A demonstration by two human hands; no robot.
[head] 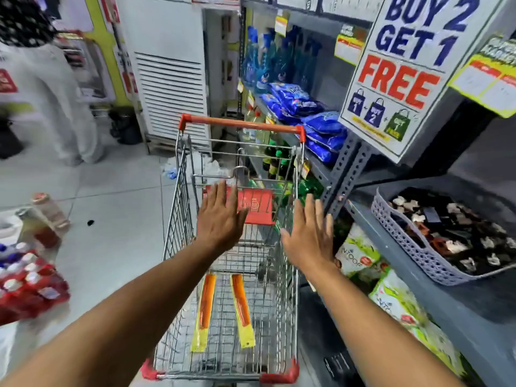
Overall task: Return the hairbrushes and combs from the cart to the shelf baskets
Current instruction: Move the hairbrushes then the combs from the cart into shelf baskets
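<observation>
Two packaged combs lie flat on the wire floor of the cart, near its six o'clock end. The left comb is orange in a clear sleeve with a yellow card end, running twelve to six. The right comb looks the same and leans slightly toward five o'clock. They lie apart. At three o'clock a lavender shelf basket sits tilted, filled with small dark items.

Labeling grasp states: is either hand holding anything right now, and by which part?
Nothing is held. The left hand and right hand are both open, fingers spread, above the cart. The two packaged combs lie untouched on the cart floor.
</observation>
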